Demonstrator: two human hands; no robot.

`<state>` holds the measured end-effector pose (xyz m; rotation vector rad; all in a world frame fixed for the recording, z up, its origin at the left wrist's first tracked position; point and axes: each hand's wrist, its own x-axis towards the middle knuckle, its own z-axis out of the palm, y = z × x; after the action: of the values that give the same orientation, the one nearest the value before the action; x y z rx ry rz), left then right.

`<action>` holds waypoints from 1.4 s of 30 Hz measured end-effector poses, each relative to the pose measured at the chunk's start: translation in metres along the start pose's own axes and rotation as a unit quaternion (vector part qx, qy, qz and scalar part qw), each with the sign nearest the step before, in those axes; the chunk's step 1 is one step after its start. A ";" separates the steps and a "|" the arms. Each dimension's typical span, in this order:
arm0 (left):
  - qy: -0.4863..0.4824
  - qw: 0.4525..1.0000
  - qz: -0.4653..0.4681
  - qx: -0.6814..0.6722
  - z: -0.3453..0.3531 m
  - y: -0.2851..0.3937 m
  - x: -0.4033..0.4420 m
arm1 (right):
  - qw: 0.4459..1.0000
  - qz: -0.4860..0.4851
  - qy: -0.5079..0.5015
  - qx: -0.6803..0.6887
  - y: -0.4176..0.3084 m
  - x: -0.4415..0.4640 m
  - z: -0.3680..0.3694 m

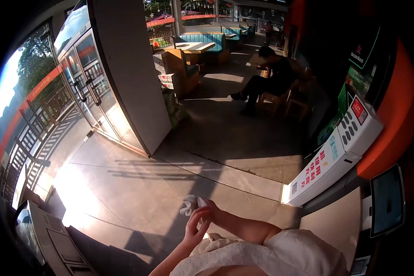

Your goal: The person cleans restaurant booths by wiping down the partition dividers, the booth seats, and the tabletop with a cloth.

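Note:
In front of my body, both hands meet around a crumpled greyish-white cloth (187, 205). My right hand (210, 210) comes in from the right, its fingers closed on the cloth. From below, my left hand (195, 226) overlaps it with bent fingers, also closed about the bundle. The cloth sticks out past the fingers on the far left side. Part of it is hidden by the overlapping fingers.
A glass-door cabinet (92, 87) stands at left, a grey machine (55, 239) below it. On the right are a white charging station (326, 161) and a screen (387, 201). A seated person (276, 73) is farther back, near booths (202, 42).

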<state>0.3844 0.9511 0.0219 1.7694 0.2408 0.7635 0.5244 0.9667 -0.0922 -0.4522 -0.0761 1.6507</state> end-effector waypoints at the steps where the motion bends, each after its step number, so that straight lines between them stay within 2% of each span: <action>1: 0.025 0.999 0.024 -0.018 -0.017 -0.019 0.025 | 0.994 -0.069 0.068 -0.047 -0.033 0.011 0.028; 2: 0.080 0.995 -0.010 -0.052 -0.027 -0.038 0.050 | 0.976 -0.136 0.135 -0.098 -0.069 0.016 0.058; 4: 0.148 0.966 -0.127 -0.172 -0.050 -0.064 0.107 | 0.974 -0.201 0.103 -0.026 -0.119 0.034 0.078; 5: 0.134 0.942 -0.178 -0.253 -0.057 -0.079 0.140 | 0.976 -0.204 0.066 -0.026 -0.142 0.038 0.086; 6: 0.125 0.942 -0.182 -0.252 -0.063 -0.104 0.163 | 0.975 -0.211 0.070 -0.020 -0.150 0.053 0.090; 7: 0.102 0.877 -0.217 -0.415 -0.065 -0.133 0.185 | 0.919 -0.239 0.108 -0.294 -0.155 0.070 0.090; 8: 0.078 0.783 -0.244 -0.567 -0.064 -0.160 0.207 | 0.787 -0.245 0.138 -0.549 -0.163 0.090 0.088; 9: 0.073 0.777 -0.223 -0.584 -0.061 -0.181 0.225 | 0.703 -0.350 0.065 -0.615 -0.170 0.119 0.081; 10: 0.071 0.778 -0.220 -0.584 -0.067 -0.192 0.246 | 0.732 -0.403 0.041 -0.548 -0.175 0.142 0.087; 11: 0.038 0.884 -0.199 -0.422 -0.074 -0.205 0.266 | 0.725 -0.374 0.077 -0.573 -0.190 0.156 0.086; 12: 0.008 0.955 -0.166 -0.246 -0.079 -0.214 0.291 | 0.713 -0.342 0.109 -0.602 -0.214 0.171 0.087; 13: -0.020 0.990 -0.131 -0.050 -0.090 -0.219 0.314 | 0.705 -0.390 0.101 -0.583 -0.229 0.203 0.073; 14: -0.048 0.982 -0.099 0.151 -0.104 -0.225 0.335 | 0.711 -0.391 0.091 -0.577 -0.246 0.229 0.059; 15: -0.075 0.934 -0.060 0.343 -0.114 -0.233 0.364 | 0.590 -0.425 0.074 -0.682 -0.274 0.248 0.058; 16: -0.076 0.930 -0.059 0.354 -0.132 -0.240 0.389 | 0.456 -0.454 0.062 -0.763 -0.295 0.270 0.060; 17: -0.040 0.961 -0.062 0.267 -0.150 -0.247 0.406 | 0.416 -0.446 0.037 -0.791 -0.308 0.294 0.062; 18: -0.035 0.957 -0.084 0.274 -0.171 -0.252 0.421 | 0.424 -0.441 0.038 -0.790 -0.318 0.315 0.065; 20: -0.042 0.934 -0.123 0.334 -0.210 -0.268 0.455 | 0.227 -0.398 -0.092 -0.884 -0.334 0.363 0.066; 21: -0.056 0.910 -0.140 0.386 -0.229 -0.279 0.472 | 0.227 -0.406 -0.135 -0.875 -0.338 0.391 0.063; 22: -0.020 0.908 -0.088 0.408 -0.240 -0.309 0.478 | 0.211 -0.366 -0.145 -0.895 -0.342 0.416 0.062; 23: 0.015 0.902 -0.033 0.430 -0.252 -0.351 0.478 | 0.249 -0.291 -0.182 -0.906 -0.360 0.436 0.078; 24: 0.032 0.906 -0.037 0.419 -0.260 -0.364 0.496 | 0.284 -0.211 -0.214 -0.911 -0.383 0.454 0.094; 25: 0.042 0.920 -0.058 0.386 -0.269 -0.368 0.519 | 0.279 -0.214 -0.210 -0.912 -0.402 0.479 0.088; 27: 0.062 0.949 -0.099 0.293 -0.285 -0.382 0.570 | 0.379 -0.280 -0.253 -0.845 -0.434 0.527 0.064; 28: 0.063 0.958 -0.107 0.258 -0.295 -0.389 0.596 | 0.384 -0.279 -0.247 -0.845 -0.455 0.546 0.058; 29: 0.050 0.935 -0.012 0.350 -0.296 -0.356 0.644 | 0.557 -0.220 -0.235 -0.766 -0.485 0.565 0.054; 30: 0.041 0.937 -0.009 0.347 -0.306 -0.366 0.677 | 0.705 -0.158 -0.213 -0.658 -0.515 0.584 0.050; 31: 0.022 0.944 0.009 0.330 -0.317 -0.375 0.712 | 0.819 -0.127 -0.139 -0.542 -0.539 0.609 0.031; 32: 0.006 0.951 0.027 0.307 -0.321 -0.387 0.749 | 0.905 -0.092 -0.060 -0.412 -0.571 0.631 0.006; 33: 0.028 0.988 -0.119 0.097 -0.320 -0.426 0.780 | 0.901 -0.119 0.049 -0.414 -0.615 0.638 -0.003; 34: 0.110 0.956 -0.245 -0.115 -0.318 -0.464 0.812 | 0.888 -0.144 0.156 -0.407 -0.654 0.640 -0.013; 35: 0.062 0.939 -0.286 -0.180 -0.328 -0.484 0.850 | 0.873 -0.191 0.238 -0.381 -0.686 0.649 -0.045; 36: 0.036 0.927 -0.307 -0.213 -0.332 -0.481 0.891 | 0.787 -0.234 0.329 -0.467 -0.717 0.645 -0.069; 37: 0.010 0.913 -0.328 -0.244 -0.336 -0.479 0.932 | 0.760 -0.275 0.358 -0.467 -0.742 0.639 -0.117; 38: -0.107 0.983 -0.143 0.037 -0.335 -0.451 0.978 | 0.751 -0.242 0.421 -0.448 -0.762 0.627 -0.148; 39: -0.177 0.967 -0.047 0.178 -0.334 -0.454 1.008 | 0.752 -0.203 0.478 -0.406 -0.775 0.614 -0.164; 40: -0.215 0.924 0.064 0.308 -0.334 -0.458 1.038 | 0.752 -0.165 0.535 -0.348 -0.786 0.599 -0.157; 41: -0.213 0.906 0.106 0.351 -0.332 -0.466 1.064 | 0.769 -0.119 0.556 -0.291 -0.791 0.589 -0.177; 42: -0.205 0.906 0.108 0.355 -0.333 -0.480 1.089 | 0.810 -0.088 0.546 -0.195 -0.793 0.581 -0.193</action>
<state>1.1221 1.9420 0.0389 2.6378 0.0300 0.4536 1.2989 1.5983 -0.1667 -1.6030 0.4015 0.9761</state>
